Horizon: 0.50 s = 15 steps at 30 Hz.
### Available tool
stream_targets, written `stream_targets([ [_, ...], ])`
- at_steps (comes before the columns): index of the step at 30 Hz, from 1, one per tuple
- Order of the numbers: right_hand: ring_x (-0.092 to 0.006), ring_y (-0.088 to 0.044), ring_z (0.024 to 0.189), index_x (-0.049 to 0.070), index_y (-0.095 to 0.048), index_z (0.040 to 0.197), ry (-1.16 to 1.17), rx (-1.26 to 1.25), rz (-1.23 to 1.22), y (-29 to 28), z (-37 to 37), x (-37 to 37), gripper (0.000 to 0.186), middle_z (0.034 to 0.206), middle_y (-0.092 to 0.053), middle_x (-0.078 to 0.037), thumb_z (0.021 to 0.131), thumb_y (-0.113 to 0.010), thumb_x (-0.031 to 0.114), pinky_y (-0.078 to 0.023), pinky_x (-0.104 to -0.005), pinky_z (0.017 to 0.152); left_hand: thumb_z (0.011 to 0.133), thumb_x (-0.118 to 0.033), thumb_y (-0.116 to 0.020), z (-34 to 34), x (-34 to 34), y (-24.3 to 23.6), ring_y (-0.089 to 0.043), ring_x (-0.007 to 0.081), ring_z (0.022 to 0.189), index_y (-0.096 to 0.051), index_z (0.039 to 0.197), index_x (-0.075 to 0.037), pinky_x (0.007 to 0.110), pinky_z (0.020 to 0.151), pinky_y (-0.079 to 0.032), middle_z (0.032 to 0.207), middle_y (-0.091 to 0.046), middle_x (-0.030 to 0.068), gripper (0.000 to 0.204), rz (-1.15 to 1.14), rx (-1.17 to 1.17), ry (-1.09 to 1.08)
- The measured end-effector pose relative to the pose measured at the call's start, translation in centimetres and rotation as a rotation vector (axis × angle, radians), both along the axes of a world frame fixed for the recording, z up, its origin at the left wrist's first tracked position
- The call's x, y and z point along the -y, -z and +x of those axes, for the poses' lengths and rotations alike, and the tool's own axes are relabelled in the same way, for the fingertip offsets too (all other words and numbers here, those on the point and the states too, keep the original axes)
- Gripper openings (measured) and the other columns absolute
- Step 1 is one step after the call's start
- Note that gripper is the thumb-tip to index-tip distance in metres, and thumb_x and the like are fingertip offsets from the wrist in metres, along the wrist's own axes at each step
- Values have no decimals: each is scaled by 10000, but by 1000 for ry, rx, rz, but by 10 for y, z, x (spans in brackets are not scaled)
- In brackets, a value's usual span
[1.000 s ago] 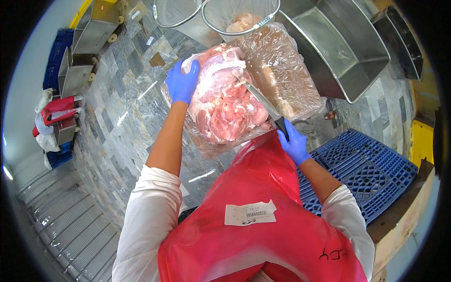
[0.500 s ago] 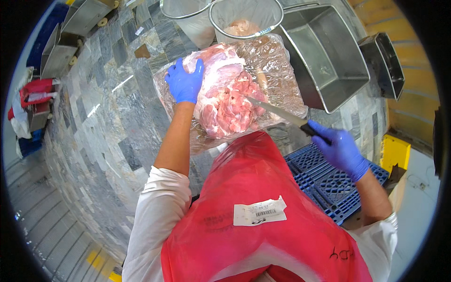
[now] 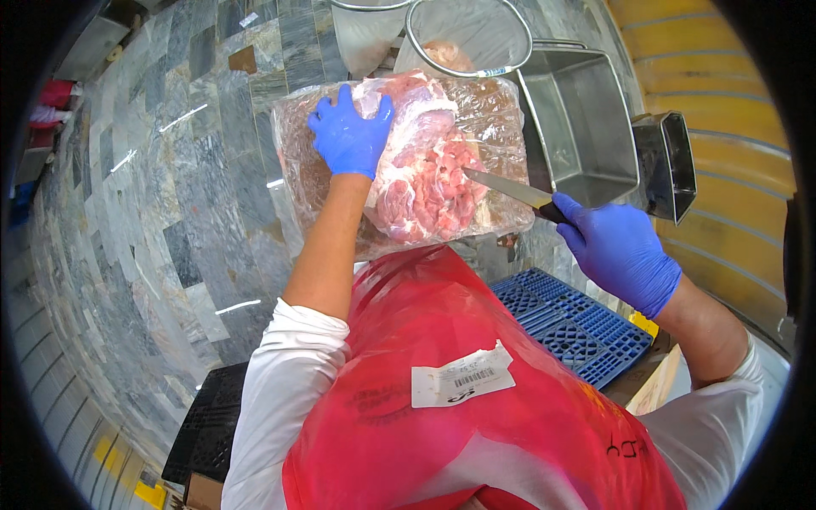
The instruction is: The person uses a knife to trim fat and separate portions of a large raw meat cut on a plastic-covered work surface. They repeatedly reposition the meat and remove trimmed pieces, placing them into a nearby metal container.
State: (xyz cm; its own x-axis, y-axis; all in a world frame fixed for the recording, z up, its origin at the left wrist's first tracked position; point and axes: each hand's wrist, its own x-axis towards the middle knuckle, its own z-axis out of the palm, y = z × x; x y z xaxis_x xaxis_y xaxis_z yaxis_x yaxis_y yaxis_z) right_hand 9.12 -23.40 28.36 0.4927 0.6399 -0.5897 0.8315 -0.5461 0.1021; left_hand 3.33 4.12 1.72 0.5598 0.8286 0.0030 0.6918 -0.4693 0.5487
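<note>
A large piece of raw meat (image 3: 425,170), pink with white fat, lies on a plastic-wrapped board (image 3: 497,110). My left hand (image 3: 351,134), in a blue glove, rests on the meat's upper left side with its fingers spread. In my blue-gloved right hand (image 3: 620,251) is a knife (image 3: 514,192) with a dark handle, held to the right of the board. The blade points left, its tip at the right part of the meat, where the surface is cut and ragged. Whether the tip has entered the meat I cannot tell.
Beyond the board stands a clear-lined round container (image 3: 467,34) with pale pieces inside, beside a second one (image 3: 365,38). A deep metal bin (image 3: 586,119) is at the right, with a smaller metal container (image 3: 667,161) past it. Blue pallets (image 3: 569,319) lie below right.
The view has shifted and turned slightly. My right hand still holds the knife, its tip staying near the same ragged part; my left hand remains on the meat.
</note>
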Motion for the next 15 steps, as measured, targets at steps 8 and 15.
stream_targets([
  [8, -406, -666, 599, 236, -448, 1564, 263, 19, 293, 140, -50, 110, 596, 768, -650, -212, 1003, -641, 296, -530, -524, 525, 812, -676, -713, 2, -4, 11, -547, 508, 1218, -625, 1403, -85, 575, 1035, -477, 1338, -579, 286, 840, 51, -16, 59],
  [15, -307, -597, 511, 246, -451, 1575, 222, 108, 555, 226, -68, 153, 631, 767, -597, -137, 988, -679, 299, -498, -448, 472, 800, -670, -712, 5, -8, 6, -498, 510, 1301, -603, 1420, -81, 567, 1040, -488, 1399, -532, 295, 862, 19, -95, 47],
])
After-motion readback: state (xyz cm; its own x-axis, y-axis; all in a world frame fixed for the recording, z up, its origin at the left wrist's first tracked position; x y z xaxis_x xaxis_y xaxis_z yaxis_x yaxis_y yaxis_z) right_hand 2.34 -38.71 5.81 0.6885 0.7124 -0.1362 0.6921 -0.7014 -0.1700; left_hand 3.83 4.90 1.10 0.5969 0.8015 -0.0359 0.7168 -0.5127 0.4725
